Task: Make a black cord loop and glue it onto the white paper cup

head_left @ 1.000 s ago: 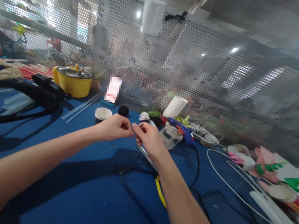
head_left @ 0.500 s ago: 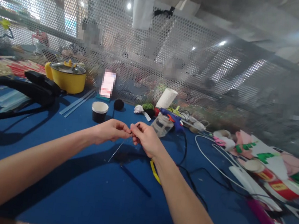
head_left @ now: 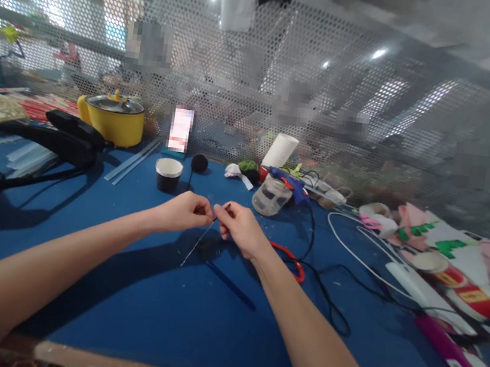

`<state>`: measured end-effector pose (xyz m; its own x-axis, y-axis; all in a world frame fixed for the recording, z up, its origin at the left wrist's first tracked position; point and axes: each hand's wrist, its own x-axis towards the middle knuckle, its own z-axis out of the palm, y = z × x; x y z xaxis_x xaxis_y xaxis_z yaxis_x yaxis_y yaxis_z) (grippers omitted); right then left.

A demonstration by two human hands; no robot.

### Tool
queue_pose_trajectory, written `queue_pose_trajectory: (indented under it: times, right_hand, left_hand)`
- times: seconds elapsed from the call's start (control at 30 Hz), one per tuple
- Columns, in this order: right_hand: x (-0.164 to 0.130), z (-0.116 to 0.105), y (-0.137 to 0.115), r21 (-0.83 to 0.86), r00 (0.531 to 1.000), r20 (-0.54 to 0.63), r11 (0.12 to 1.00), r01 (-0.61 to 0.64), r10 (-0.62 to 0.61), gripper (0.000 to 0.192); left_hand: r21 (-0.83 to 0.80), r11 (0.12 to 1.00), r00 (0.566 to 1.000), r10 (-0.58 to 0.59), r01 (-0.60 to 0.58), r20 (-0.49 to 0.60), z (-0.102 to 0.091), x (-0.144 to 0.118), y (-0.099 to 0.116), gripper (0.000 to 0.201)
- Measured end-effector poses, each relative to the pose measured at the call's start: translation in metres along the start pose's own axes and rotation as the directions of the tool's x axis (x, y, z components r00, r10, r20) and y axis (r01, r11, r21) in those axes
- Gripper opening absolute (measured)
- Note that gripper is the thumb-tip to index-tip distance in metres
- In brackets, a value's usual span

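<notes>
Over the middle of the blue table (head_left: pixel 154 322), my left hand (head_left: pixel 187 211) and my right hand (head_left: pixel 239 226) meet at their fingertips, both closed in a pinch. A thin twisted wire (head_left: pixel 195 248) slants down and left from between them. Some dark material shows at the right fingertips. Black yarn from a small ball (head_left: pixel 199 163) runs toward my left hand, and its end is hidden there. Below the hands lies a narrow dark bar (head_left: pixel 231 285). My right forearm partly covers a red-orange curved handle (head_left: pixel 292 257).
A black-and-white cup (head_left: pixel 168 174), a phone (head_left: pixel 180 130) and a yellow pot (head_left: pixel 115 124) stand toward the back. A blue glue gun (head_left: pixel 290 183) rests on a clear jar (head_left: pixel 271 198). Cables and a power strip (head_left: pixel 428 297) lie right; black straps (head_left: pixel 51 146) lie left.
The view has shifted, and the table's front edge now shows. Both hands remain pinched together with the wire hanging below. The handle by my right forearm looked yellow earlier and now shows red-orange.
</notes>
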<state>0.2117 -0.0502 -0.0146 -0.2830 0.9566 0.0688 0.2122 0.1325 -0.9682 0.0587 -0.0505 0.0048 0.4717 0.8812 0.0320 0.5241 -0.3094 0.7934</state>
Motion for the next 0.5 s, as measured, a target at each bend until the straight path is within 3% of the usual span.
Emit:
queue_pose_trajectory:
  times: [0.27,0.37,0.5]
  right_hand:
    - [0.0008,0.0034,0.0041,-0.125,0.998,-0.055,0.992,0.011,-0.018,0.030]
    - [0.0000,0.0033,0.0030,-0.035,1.000,-0.031,0.999,0.005,-0.006,0.033]
    - [-0.0005,0.0004,0.0000,0.163,0.996,0.092,0.987,-0.014,-0.001,0.032]
  left_hand:
    - [-0.105,0.992,0.996,-0.070,0.063,-0.061,0.0072,-0.0006,-0.0016,0.013]
    - [-0.187,0.977,0.993,-0.108,0.099,-0.038,0.0086,-0.0012,-0.0016,0.016]
    - [-0.375,0.911,0.985,-0.162,0.174,0.063,0.0069,-0.0022,-0.0012,0.019]
